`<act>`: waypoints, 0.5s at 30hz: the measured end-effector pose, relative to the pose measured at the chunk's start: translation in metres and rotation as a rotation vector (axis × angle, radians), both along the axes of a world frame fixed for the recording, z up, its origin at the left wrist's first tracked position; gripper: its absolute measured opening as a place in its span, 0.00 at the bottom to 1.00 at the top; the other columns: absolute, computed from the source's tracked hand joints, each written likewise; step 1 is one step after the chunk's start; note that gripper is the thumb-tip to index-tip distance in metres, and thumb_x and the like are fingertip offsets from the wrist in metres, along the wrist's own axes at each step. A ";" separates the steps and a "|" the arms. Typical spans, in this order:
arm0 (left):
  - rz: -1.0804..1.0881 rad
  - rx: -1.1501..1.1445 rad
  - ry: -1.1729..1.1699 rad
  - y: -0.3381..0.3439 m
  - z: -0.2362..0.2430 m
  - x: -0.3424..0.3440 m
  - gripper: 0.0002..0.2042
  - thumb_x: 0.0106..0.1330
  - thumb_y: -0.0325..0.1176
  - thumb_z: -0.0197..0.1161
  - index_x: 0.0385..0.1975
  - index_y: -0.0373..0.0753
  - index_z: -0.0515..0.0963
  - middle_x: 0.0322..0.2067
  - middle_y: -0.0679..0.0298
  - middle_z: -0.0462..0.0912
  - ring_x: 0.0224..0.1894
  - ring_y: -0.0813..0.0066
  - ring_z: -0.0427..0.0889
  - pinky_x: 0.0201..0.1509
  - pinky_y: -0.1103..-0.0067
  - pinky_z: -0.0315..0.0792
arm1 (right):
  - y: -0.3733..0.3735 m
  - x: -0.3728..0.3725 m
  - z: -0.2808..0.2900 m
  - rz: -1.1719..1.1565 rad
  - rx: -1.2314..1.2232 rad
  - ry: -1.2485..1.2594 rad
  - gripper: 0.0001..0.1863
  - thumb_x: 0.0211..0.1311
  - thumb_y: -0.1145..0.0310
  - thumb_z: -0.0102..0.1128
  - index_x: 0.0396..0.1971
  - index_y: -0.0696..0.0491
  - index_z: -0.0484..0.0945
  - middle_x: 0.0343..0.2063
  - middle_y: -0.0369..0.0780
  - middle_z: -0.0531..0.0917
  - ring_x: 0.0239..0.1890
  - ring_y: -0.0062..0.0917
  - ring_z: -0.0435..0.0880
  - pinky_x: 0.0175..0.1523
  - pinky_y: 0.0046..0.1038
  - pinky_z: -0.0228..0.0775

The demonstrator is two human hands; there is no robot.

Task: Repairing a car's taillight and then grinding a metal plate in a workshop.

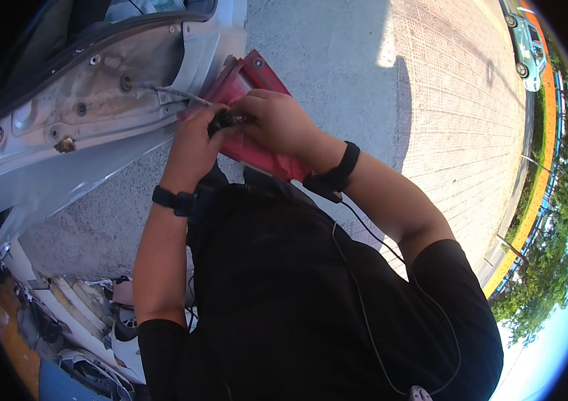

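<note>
In the head view, your left hand [189, 148] and right hand [277, 121] grasp a small dark part [221, 121] between them, above the red panel [257, 70]; a grey cable [178, 92] stretches from your left fingers toward the pale car body [107, 100].

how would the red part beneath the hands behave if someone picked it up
The red part would probably feel stiff, since its ridges and edges look crisply moulded. Its smooth, slightly shiny surface may be somewhat slippery to the fingers.
</note>
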State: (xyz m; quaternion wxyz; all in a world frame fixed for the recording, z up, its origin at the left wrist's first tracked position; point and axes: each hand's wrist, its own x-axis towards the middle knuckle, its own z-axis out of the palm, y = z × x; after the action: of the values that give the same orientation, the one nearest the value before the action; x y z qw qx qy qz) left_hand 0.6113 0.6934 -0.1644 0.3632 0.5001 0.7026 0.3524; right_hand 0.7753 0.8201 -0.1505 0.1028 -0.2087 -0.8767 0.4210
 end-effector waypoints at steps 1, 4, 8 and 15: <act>-0.018 0.005 -0.013 0.001 0.001 -0.001 0.18 0.61 0.28 0.68 0.51 0.36 0.78 0.44 0.49 0.82 0.47 0.50 0.82 0.51 0.66 0.75 | 0.002 0.001 0.000 0.043 0.079 0.040 0.11 0.54 0.69 0.69 0.38 0.54 0.84 0.36 0.43 0.84 0.40 0.40 0.84 0.47 0.37 0.78; -0.056 -0.013 0.085 0.002 0.004 -0.002 0.19 0.61 0.29 0.68 0.52 0.36 0.77 0.44 0.49 0.81 0.47 0.49 0.81 0.51 0.65 0.75 | 0.011 0.001 0.005 0.129 0.133 0.046 0.12 0.54 0.70 0.68 0.39 0.54 0.84 0.37 0.42 0.84 0.40 0.40 0.84 0.47 0.37 0.78; -0.083 -0.061 0.113 0.002 0.003 -0.005 0.20 0.61 0.28 0.68 0.54 0.34 0.76 0.46 0.50 0.81 0.51 0.50 0.80 0.55 0.66 0.74 | 0.016 -0.003 0.005 0.171 0.133 0.018 0.12 0.54 0.70 0.68 0.40 0.54 0.84 0.37 0.42 0.84 0.41 0.40 0.84 0.48 0.37 0.77; -0.070 -0.008 0.103 0.002 -0.004 -0.008 0.19 0.62 0.30 0.68 0.53 0.35 0.76 0.44 0.49 0.82 0.49 0.49 0.81 0.54 0.65 0.74 | 0.014 -0.007 0.003 0.065 -0.115 -0.068 0.14 0.55 0.71 0.69 0.42 0.54 0.84 0.35 0.42 0.86 0.36 0.35 0.85 0.44 0.34 0.78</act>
State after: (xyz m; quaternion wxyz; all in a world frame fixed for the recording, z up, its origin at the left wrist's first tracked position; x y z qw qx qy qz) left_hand 0.6032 0.6958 -0.1684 0.3406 0.5405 0.7038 0.3106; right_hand 0.7683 0.8337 -0.1475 0.0469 -0.2000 -0.8603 0.4666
